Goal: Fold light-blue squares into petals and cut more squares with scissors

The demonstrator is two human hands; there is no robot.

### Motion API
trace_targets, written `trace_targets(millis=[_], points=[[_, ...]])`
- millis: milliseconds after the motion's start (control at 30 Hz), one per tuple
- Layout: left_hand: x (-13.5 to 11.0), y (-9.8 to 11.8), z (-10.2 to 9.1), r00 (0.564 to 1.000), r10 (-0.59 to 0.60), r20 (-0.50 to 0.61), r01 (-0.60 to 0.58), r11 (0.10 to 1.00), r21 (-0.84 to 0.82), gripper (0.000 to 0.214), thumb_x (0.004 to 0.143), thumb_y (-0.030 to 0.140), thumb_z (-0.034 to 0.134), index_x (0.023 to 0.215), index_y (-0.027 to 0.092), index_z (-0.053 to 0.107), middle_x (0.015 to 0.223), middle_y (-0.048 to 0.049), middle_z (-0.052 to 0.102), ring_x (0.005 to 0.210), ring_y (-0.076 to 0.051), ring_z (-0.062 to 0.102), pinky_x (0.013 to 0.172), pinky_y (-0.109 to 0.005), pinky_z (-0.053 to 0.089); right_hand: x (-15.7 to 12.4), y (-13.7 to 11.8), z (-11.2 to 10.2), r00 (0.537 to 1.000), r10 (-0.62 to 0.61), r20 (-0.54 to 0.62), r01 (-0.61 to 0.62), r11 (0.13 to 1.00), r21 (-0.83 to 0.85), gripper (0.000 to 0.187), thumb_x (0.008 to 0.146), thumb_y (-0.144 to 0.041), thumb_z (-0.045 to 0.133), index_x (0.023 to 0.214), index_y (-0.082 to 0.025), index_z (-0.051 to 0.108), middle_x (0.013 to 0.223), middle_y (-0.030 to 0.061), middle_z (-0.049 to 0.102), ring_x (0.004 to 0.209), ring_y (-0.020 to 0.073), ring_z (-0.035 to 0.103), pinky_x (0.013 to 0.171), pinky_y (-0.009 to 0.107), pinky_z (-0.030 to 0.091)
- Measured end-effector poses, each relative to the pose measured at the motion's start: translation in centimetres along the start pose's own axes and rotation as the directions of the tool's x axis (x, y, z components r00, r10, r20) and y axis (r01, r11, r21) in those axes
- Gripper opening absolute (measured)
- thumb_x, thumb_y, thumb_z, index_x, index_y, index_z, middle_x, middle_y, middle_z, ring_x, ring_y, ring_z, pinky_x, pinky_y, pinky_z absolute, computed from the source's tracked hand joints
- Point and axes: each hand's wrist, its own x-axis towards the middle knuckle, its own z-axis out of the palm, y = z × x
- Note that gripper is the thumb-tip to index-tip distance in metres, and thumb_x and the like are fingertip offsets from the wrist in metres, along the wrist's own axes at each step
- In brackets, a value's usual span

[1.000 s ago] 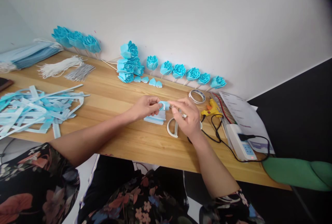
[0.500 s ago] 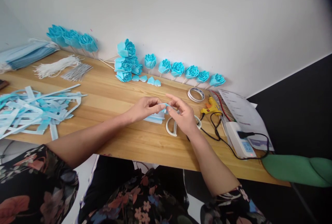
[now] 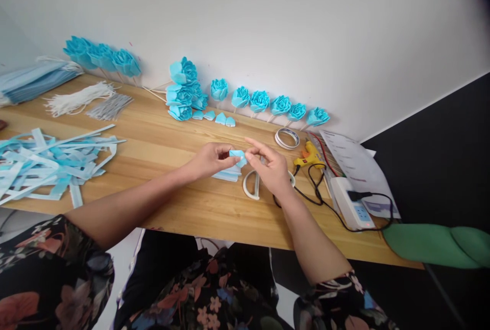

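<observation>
A small light-blue fabric petal (image 3: 238, 154) is held up between my hands over the middle of the table. My left hand (image 3: 209, 160) is closed, pinching its left side between thumb and fingers. At the right edge, the thumb and a fingertip of my right hand (image 3: 272, 169) grip the petal, while another finger points outward. Pale blue cut strips (image 3: 227, 174) lie just beneath. Scissors with cream handles (image 3: 250, 187) rest under my right hand, which hides part of them. Behind, several cut petals (image 3: 221, 118) lie in a row.
Blue fabric roses (image 3: 260, 101) on sticks lean along the wall. At left are a heap of strips (image 3: 49, 167), white cords (image 3: 78, 99), grey wires (image 3: 110, 107) and face masks (image 3: 34, 80). At right lie a tape roll (image 3: 287, 138), yellow glue gun (image 3: 309, 155), black cable and power strip (image 3: 350, 205).
The blue petal has turned so more of its face shows between my hands. My right fingers have shifted slightly along its edge. The view has moved a little.
</observation>
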Motion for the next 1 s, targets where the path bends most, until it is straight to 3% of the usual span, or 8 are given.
trace_targets(millis=[133, 333, 667, 1000], points=[[0.2, -0.1, -0.2, 0.993, -0.033, -0.11, 0.032, 0.999, -0.011, 0.029, 0.08, 0.042, 0.058, 0.068, 0.015, 0.054, 0.059, 0.003, 0.045, 0.055, -0.008, 0.039, 0.051, -0.022, 0.029, 1.0, 0.9, -2.5, 0.993, -0.022, -0.112, -0.007, 0.968, -0.251, 0.028, 0.09, -0.029, 0.053, 0.108, -0.024, 0.073, 0.099, 0.0042, 0.073, 0.084, 0.0171, 0.066, 0.076, 0.03, 0.051], [0.6, -0.3, -0.5, 0.971, -0.059, -0.232, 0.037, 0.995, -0.098, 0.03, 0.077, 0.043, 0.06, 0.066, 0.016, 0.053, 0.058, 0.0023, 0.049, 0.053, -0.008, 0.041, 0.051, -0.022, 0.032, 1.5, 2.5, -4.1, 0.977, 0.208, 0.044, -0.151, 0.823, -0.548, 0.021, 0.084, -0.026, 0.058, 0.093, -0.023, 0.077, 0.084, 0.0038, 0.076, 0.075, 0.0197, 0.068, 0.068, 0.029, 0.048], [0.7, -0.5, -0.4, 0.97, -0.071, -0.234, 0.046, 0.993, -0.11, 0.03, 0.075, 0.043, 0.062, 0.066, 0.016, 0.055, 0.058, 0.0018, 0.052, 0.053, -0.008, 0.043, 0.051, -0.022, 0.033, 1.6, 3.0, -2.9, 0.93, 0.355, 0.096, -0.247, 0.796, -0.553, 0.021, 0.084, -0.033, 0.061, 0.096, -0.024, 0.077, 0.087, 0.0031, 0.077, 0.073, 0.0174, 0.067, 0.063, 0.027, 0.044], [0.6, -0.2, -0.3, 0.964, -0.095, -0.248, 0.081, 0.995, -0.066, 0.037, 0.075, 0.048, 0.061, 0.058, 0.015, 0.053, 0.054, 0.0021, 0.048, 0.052, -0.008, 0.04, 0.05, -0.023, 0.03, 1.5, 3.4, -2.5, 0.934, 0.345, 0.098, -0.22, 0.766, -0.604, 0.017, 0.085, -0.033, 0.059, 0.087, -0.025, 0.075, 0.077, 0.0004, 0.074, 0.064, 0.0151, 0.062, 0.055, 0.025, 0.036]])
